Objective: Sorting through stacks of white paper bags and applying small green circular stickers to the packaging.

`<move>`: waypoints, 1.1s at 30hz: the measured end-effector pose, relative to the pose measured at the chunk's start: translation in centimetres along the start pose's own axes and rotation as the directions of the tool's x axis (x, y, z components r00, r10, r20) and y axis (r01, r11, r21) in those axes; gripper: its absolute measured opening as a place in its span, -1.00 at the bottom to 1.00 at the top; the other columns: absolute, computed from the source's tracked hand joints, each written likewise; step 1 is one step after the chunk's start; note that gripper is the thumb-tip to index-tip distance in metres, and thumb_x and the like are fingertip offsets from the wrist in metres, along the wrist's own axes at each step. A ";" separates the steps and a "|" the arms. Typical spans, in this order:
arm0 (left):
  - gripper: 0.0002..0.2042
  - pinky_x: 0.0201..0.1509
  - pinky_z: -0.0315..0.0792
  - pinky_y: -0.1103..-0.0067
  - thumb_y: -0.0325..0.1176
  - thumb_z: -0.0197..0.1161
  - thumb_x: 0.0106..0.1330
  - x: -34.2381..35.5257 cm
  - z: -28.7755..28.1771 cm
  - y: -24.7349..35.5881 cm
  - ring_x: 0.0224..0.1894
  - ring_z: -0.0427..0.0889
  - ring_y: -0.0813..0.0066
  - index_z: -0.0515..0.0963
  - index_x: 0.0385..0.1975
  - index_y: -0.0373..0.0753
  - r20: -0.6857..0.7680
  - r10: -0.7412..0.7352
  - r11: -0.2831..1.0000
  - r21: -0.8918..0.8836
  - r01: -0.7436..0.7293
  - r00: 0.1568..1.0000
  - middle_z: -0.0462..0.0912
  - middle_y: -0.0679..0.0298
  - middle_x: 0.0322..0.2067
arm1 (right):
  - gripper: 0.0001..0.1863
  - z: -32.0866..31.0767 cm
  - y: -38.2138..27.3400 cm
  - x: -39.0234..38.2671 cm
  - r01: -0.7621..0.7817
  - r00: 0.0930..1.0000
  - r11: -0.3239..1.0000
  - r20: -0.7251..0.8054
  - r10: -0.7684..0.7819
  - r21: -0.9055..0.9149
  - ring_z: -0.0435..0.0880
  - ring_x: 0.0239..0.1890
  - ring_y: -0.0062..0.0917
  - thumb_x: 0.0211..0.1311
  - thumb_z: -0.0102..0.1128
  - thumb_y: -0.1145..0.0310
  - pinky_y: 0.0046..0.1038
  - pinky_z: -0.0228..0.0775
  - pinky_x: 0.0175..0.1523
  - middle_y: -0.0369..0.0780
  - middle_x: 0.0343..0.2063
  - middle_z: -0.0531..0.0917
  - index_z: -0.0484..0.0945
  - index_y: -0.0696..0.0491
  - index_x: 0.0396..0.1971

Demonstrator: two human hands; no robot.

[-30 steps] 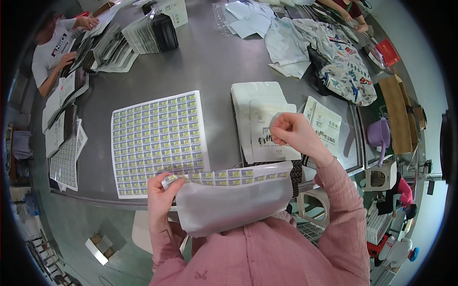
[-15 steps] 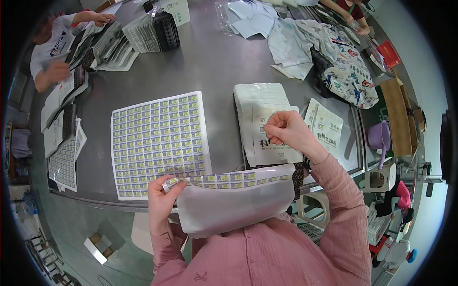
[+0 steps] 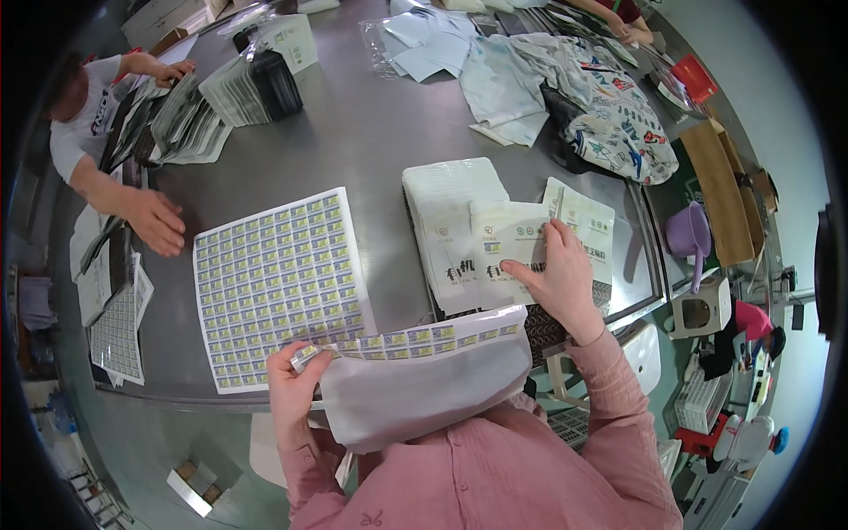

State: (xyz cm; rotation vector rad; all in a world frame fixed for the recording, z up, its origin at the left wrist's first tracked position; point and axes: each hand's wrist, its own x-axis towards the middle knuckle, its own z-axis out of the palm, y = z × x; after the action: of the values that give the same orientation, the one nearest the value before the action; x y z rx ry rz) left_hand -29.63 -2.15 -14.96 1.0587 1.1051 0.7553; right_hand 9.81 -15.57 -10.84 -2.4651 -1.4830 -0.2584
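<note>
My left hand (image 3: 294,380) pinches the left end of a partly used sticker sheet (image 3: 424,393). Rows of small yellow-green and blue stickers run along its upper edge; the bare silvery backing droops over the table edge against me. My right hand (image 3: 567,278) lies with thumb and fingers spread on a pale printed pouch (image 3: 521,216). One small sticker (image 3: 492,248) sits on that pouch's face, left of my fingers. The pouch overlaps the right side of a stack of similar pouches (image 3: 450,181) and reaches toward more pouches (image 3: 590,216) at the right.
A full sticker sheet (image 3: 274,283) lies flat on the left of the metal table (image 3: 353,132). Across it, a co-worker's hand (image 3: 157,221) is near piled pouches. Upright pouches (image 3: 252,88), a patterned cloth bundle (image 3: 618,132) and a purple dipper (image 3: 687,231) stand farther off.
My right hand has gone from a pinch over the pouch to spread on it, and the pouch has shifted right off the stack. The co-worker's hand has reached toward the full sticker sheet.
</note>
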 end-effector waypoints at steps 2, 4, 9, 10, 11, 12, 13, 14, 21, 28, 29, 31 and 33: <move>-0.72 -0.32 0.59 0.66 -0.60 0.47 0.21 -0.5 -0.3 0.3 -0.38 0.69 0.61 0.61 -0.09 -0.38 -0.022 -0.007 1.000 0.004 0.007 1.000 0.73 0.24 -0.33 | -0.01 -0.6 -0.7 -0.6 -0.092 0.996 0.994 0.024 0.091 0.060 0.60 0.11 -0.02 -0.06 0.60 -0.08 -0.17 0.48 0.12 0.13 0.07 0.58 0.38 0.36 0.19; -0.74 -0.33 0.57 0.67 -0.59 0.48 0.22 -0.5 0.2 0.7 -0.39 0.68 0.63 0.63 -0.11 -0.38 -0.033 -0.003 0.998 0.057 0.004 0.999 0.73 0.26 -0.35 | -0.02 -0.7 -1.9 -0.6 -0.146 0.989 0.979 0.055 0.139 0.144 0.61 0.09 -0.03 -0.06 0.60 -0.05 -0.17 0.49 0.11 0.12 0.05 0.60 0.37 0.35 0.21; -0.71 -0.41 0.56 0.65 -0.56 0.49 0.19 -0.1 0.7 0.5 -0.42 0.68 0.61 0.63 -0.10 -0.35 0.060 -0.037 0.999 0.006 0.036 0.998 0.74 0.26 -0.33 | -0.38 -0.1 2.7 -2.5 -0.350 0.919 0.772 0.033 0.394 0.530 0.53 -0.43 -0.59 0.12 0.43 0.47 -0.51 0.34 -0.34 -0.27 -0.45 0.58 0.43 0.12 0.22; -0.71 -0.41 0.56 0.65 -0.56 0.49 0.19 0.0 0.8 0.6 -0.42 0.68 0.61 0.63 -0.10 -0.35 0.036 -0.034 0.999 0.007 0.034 0.999 0.74 0.26 -0.33 | -0.39 -0.3 5.0 -2.6 -0.286 0.931 0.735 -0.005 0.366 0.614 0.49 -0.46 -0.68 0.15 0.39 0.53 -0.55 0.29 -0.38 -0.37 -0.49 0.57 0.45 0.12 0.24; -0.77 -0.39 0.54 0.69 -0.56 0.48 0.22 0.0 0.7 0.7 -0.41 0.67 0.66 0.65 -0.14 -0.37 0.038 -0.035 0.997 0.072 0.032 0.999 0.74 0.29 -0.36 | -0.39 -1.6 6.5 -2.3 -0.296 0.928 0.701 0.022 0.372 0.649 0.46 -0.50 -0.69 0.15 0.37 0.57 -0.57 0.28 -0.39 -0.38 -0.50 0.58 0.45 0.12 0.26; -0.82 -0.38 0.52 0.72 -0.56 0.47 0.24 -0.1 0.5 0.9 -0.40 0.66 0.70 0.68 -0.19 -0.38 0.049 -0.039 0.990 0.139 0.032 0.998 0.74 0.32 -0.40 | -0.38 -2.1 8.3 -2.0 -0.282 0.925 0.664 0.013 0.380 0.692 0.55 -0.49 -0.69 0.18 0.35 0.54 -0.59 0.35 -0.36 -0.33 -0.49 0.66 0.43 0.14 0.28; -0.82 -0.38 0.52 0.72 -0.56 0.47 0.24 -0.3 0.4 0.9 -0.40 0.66 0.70 0.68 -0.19 -0.38 0.040 -0.048 0.989 0.139 0.042 0.998 0.74 0.32 -0.40 | -0.35 -5.1 8.5 -1.1 -0.479 0.877 0.822 0.150 0.456 0.308 0.71 -0.24 -0.48 0.21 0.34 0.50 -0.47 0.50 -0.15 -0.14 -0.20 0.74 0.39 0.14 0.33; -0.83 -0.36 0.53 0.72 -0.57 0.45 0.25 -0.5 0.4 0.9 -0.38 0.67 0.70 0.68 -0.18 -0.39 0.045 -0.020 0.996 0.086 0.016 0.999 0.75 0.31 -0.39 | -0.33 -4.6 8.5 -1.0 -0.251 0.962 0.967 -0.124 0.244 -0.040 0.68 -0.07 -0.33 0.20 0.36 0.47 -0.39 0.50 -0.01 -0.07 -0.05 0.69 0.37 0.13 0.34; -0.83 -0.27 0.59 0.69 -0.61 0.42 0.28 -1.4 2.1 1.6 -0.33 0.69 0.68 0.67 -0.15 -0.43 0.041 0.041 0.999 0.020 -0.042 0.998 0.78 0.23 -0.29 | -0.50 -6.4 -6.6 -1.4 0.284 0.943 0.840 0.026 -0.333 0.462 0.56 0.21 -0.08 0.01 0.55 0.31 -0.14 0.43 0.23 -0.04 0.19 0.58 0.65 0.09 -0.01; -0.64 -0.28 0.63 0.62 -0.62 0.45 0.23 -1.4 1.7 0.2 -0.31 0.73 0.55 0.54 0.01 -0.39 0.009 0.036 0.999 0.011 -0.036 0.999 0.74 0.13 -0.27 | -0.65 -4.3 -8.4 -2.8 0.358 0.906 0.784 0.012 -0.422 0.508 0.64 0.08 -0.22 -0.02 0.53 0.39 -0.21 0.50 0.08 -0.19 -0.06 0.71 0.69 0.08 -0.17; -0.64 -0.28 0.63 0.62 -0.62 0.45 0.23 -1.4 1.8 0.2 -0.31 0.73 0.55 0.54 0.01 -0.39 0.011 0.032 0.999 0.009 -0.033 0.999 0.74 0.13 -0.27 | -0.67 -4.2 -8.4 -3.1 0.376 0.908 0.781 -0.029 -0.418 0.499 0.66 0.06 -0.25 -0.01 0.52 0.40 -0.23 0.51 0.06 -0.22 -0.09 0.71 0.68 0.07 -0.18; -0.70 -0.23 0.63 0.61 -0.63 0.44 0.24 -1.4 2.1 0.4 -0.28 0.72 0.57 0.59 -0.04 -0.39 0.003 -0.027 0.999 0.032 0.027 1.000 0.75 0.16 -0.25 | -0.68 -3.5 -8.0 -3.7 0.420 0.896 0.778 -0.077 -0.437 0.467 0.67 0.03 -0.27 -0.01 0.52 0.41 -0.25 0.51 0.04 -0.23 -0.10 0.71 0.68 0.07 -0.20; -0.73 -0.21 0.62 0.61 -0.63 0.43 0.24 -1.1 2.3 0.6 -0.28 0.71 0.58 0.62 -0.07 -0.39 0.037 0.002 1.000 0.001 -0.002 0.999 0.76 0.19 -0.25 | -0.69 -3.1 -7.8 -3.9 0.462 0.881 0.773 -0.124 -0.457 0.435 0.68 0.00 -0.29 -0.02 0.52 0.43 -0.27 0.52 0.02 -0.23 -0.11 0.71 0.68 0.07 -0.22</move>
State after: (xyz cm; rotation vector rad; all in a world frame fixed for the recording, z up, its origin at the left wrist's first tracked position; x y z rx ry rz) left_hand -27.75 -3.64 -13.84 1.0709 1.0728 0.7339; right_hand 1.01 -16.30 -8.02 -1.7095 -1.8772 -0.0026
